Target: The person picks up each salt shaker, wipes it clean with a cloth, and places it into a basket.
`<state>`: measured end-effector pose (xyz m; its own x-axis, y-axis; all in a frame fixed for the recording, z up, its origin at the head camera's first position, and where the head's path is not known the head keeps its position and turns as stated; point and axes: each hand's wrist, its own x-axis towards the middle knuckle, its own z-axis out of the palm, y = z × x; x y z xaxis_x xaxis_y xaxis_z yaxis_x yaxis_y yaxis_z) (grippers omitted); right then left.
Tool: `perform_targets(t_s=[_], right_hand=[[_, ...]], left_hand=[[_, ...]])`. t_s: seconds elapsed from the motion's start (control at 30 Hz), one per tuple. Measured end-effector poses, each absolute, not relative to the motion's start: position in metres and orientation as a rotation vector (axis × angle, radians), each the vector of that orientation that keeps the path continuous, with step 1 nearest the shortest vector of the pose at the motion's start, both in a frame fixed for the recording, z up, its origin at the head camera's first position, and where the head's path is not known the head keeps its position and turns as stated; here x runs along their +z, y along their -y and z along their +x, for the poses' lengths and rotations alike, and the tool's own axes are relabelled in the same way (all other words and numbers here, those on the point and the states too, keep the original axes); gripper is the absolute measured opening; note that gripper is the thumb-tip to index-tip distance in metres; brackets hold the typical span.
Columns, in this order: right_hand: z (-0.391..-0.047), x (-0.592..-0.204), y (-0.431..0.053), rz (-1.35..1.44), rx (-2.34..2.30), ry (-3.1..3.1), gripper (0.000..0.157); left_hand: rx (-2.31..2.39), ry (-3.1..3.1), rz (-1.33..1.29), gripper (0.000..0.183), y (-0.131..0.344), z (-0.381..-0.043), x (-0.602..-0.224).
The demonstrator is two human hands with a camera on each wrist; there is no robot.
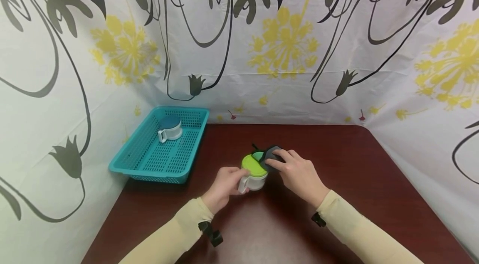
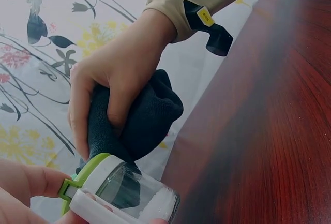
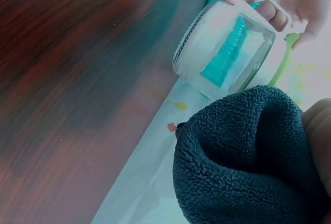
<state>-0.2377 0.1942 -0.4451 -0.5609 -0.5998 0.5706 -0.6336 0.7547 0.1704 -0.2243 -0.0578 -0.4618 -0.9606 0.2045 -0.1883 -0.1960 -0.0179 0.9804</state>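
Note:
My left hand (image 1: pixel 225 184) holds the white handle (image 3: pixel 262 0) of a clear glass seasoning jar (image 1: pixel 256 183) with a lime-green lid (image 1: pixel 253 166). White contents (image 2: pixel 159 203) show through the glass in the left wrist view. My right hand (image 1: pixel 301 176) grips a bunched dark grey-blue terry cloth (image 1: pixel 270 158), thumb and fingers squeezing its folds. The cloth lies against the far right side of the lid. A small teal-green patch (image 1: pixel 258 155) shows beside the cloth at the lid's edge in the head view. In the right wrist view the cloth (image 3: pixel 243 157) covers part of the jar.
A turquoise plastic basket (image 1: pixel 192 147) stands at the left of the dark red-brown table (image 1: pixel 318 139). Inside it sits a similar jar with a blue lid (image 1: pixel 170 122) and a white handle. A patterned curtain (image 1: pixel 224 60) hangs behind the table and along both sides.

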Motion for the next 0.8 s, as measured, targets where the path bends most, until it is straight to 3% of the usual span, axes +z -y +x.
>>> perform_targets(t_s=[0.63, 0.8], right_hand=[[-0.219, -0.437, -0.167, 1.076, 0.195, 2.248, 0.063], [-0.219, -0.437, -0.164, 1.082, 0.124, 2.244, 0.059]], left_hand=[[2.065, -1.989, 0.012, 0.029, 0.056, -0.226, -0.464], [2.069, -1.989, -0.005, 0.027, 0.055, -0.228, -0.464]])
